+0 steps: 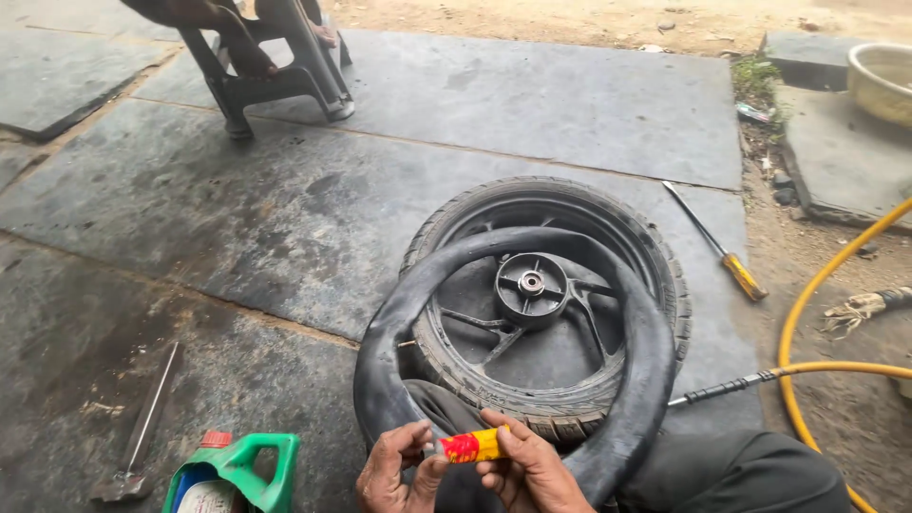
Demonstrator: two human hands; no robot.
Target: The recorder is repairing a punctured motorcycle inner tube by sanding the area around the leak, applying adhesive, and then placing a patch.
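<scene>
Both my hands meet at the bottom centre around a small red and yellow tube. My left hand pinches the tube's red end; my right hand grips its yellow body. A black inner tube lies looped over my knee and leans on a black motorcycle wheel with its tyre, which lies flat on the stone slabs just beyond my hands.
A green jug with a red cap and a metal bar lie at lower left. A screwdriver with a yellow handle and a yellow hose are on the right. A stool with someone's feet stands at top left; a basin sits at top right.
</scene>
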